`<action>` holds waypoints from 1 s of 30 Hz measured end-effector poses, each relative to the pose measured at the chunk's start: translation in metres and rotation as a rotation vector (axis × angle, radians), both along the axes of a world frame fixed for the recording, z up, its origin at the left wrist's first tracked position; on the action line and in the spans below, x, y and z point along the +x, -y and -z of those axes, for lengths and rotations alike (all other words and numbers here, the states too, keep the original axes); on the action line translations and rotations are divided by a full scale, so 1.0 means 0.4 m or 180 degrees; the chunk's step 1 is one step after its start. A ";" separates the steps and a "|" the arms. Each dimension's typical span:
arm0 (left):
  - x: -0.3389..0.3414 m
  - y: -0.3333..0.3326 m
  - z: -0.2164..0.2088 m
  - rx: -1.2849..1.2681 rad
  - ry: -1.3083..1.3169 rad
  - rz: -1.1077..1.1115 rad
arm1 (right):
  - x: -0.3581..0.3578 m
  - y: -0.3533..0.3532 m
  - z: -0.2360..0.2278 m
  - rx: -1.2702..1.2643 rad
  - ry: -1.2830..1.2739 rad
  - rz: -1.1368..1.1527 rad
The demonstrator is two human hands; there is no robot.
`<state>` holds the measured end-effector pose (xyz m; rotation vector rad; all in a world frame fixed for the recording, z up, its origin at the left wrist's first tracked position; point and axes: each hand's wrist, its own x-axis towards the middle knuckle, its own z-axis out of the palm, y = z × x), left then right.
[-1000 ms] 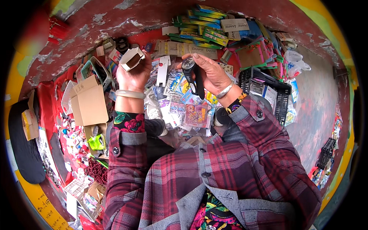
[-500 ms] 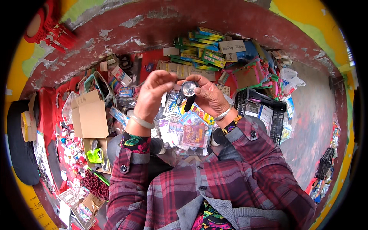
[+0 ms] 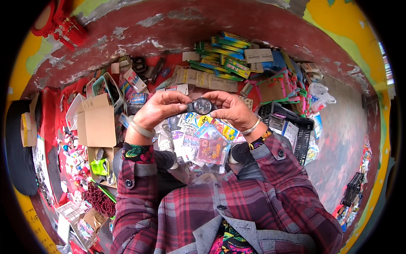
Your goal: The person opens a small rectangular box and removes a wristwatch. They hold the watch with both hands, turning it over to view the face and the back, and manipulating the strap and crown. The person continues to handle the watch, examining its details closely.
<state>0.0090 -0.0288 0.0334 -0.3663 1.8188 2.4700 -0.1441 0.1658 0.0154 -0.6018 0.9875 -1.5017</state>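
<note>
While the bare left hand (image 3: 163, 109) pinches one end of a round-faced black wristwatch (image 3: 202, 106), the bare right hand (image 3: 234, 110) grips its opposite side between thumb and fingers. The watch stretches sideways between both hands, above a heap of colourful, flat, plastic-wrapped packets (image 3: 211, 148) and left of a black openwork plastic crate (image 3: 304, 134).

Bright; floor (image 3: 340, 131) washed pale at right; fisheye bending, black corners

The floor (image 3: 340, 131) bears packets (image 3: 212, 150), boxes (image 3: 234, 67) and a black crate (image 3: 306, 127).
</note>
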 end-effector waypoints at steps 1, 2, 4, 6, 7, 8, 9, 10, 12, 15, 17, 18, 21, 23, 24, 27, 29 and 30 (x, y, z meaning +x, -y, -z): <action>0.005 0.004 -0.008 -0.0059 -0.0006 -0.0011 | 0.000 -0.001 0.000 0.0123 0.0036 -0.0168; 0.007 0.020 -0.004 -0.0669 -0.0193 0.0279 | 0.011 0.001 0.008 0.0202 -0.0030 -0.0272; 0.011 0.043 0.001 -0.1328 -0.0333 0.0691 | 0.009 -0.002 0.011 0.0552 -0.0332 -0.0774; 0.013 0.049 0.000 -0.1417 -0.0276 0.0967 | 0.013 -0.005 0.021 0.0602 -0.0595 -0.1019; 0.018 0.043 -0.004 -0.1376 -0.0214 0.0684 | 0.018 -0.007 0.026 0.0613 -0.0572 -0.0953; 0.014 0.035 -0.016 -0.1354 -0.0171 0.0412 | 0.017 -0.006 0.026 0.0609 -0.0569 -0.0869; 0.011 0.028 -0.025 -0.1331 -0.0128 0.0141 | 0.018 -0.005 0.026 0.0604 -0.0565 -0.0784; 0.010 0.023 -0.030 -0.0698 0.0031 -0.0502 | 0.020 -0.006 0.018 0.0496 -0.0586 -0.0603; 0.003 0.046 0.026 -0.1102 -0.0313 -0.1800 | 0.031 0.002 0.022 0.0342 -0.0151 -0.0057; -0.009 0.028 0.058 -0.1086 -0.0305 -0.1749 | 0.023 0.017 0.050 -0.0024 0.0233 0.0604; -0.025 -0.050 0.045 0.0325 0.0346 -0.1091 | 0.031 0.029 0.044 -0.0032 0.0474 0.0917; -0.033 -0.083 0.037 0.0753 0.0129 -0.0780 | 0.037 0.031 0.040 0.0012 0.0444 0.0977; -0.055 -0.113 0.072 0.1242 -0.0465 -0.0548 | 0.048 0.039 0.050 0.0067 0.0196 0.0945; -0.070 -0.106 0.103 0.1365 -0.0683 -0.0629 | 0.053 0.038 0.042 0.0100 0.0071 0.0838; -0.074 -0.108 0.113 0.1416 -0.0549 -0.0881 | 0.059 0.040 0.034 0.0123 -0.0020 0.0842; -0.073 -0.123 0.089 0.1705 -0.0628 -0.0830 | 0.054 0.033 0.024 0.0310 -0.0951 0.0768; -0.067 -0.127 0.097 0.1481 -0.0569 -0.1035 | 0.046 0.029 0.016 0.0263 -0.1900 0.1002; -0.063 -0.128 0.098 0.1365 -0.0537 -0.1140 | 0.045 0.030 0.008 0.0128 -0.2427 0.1279</action>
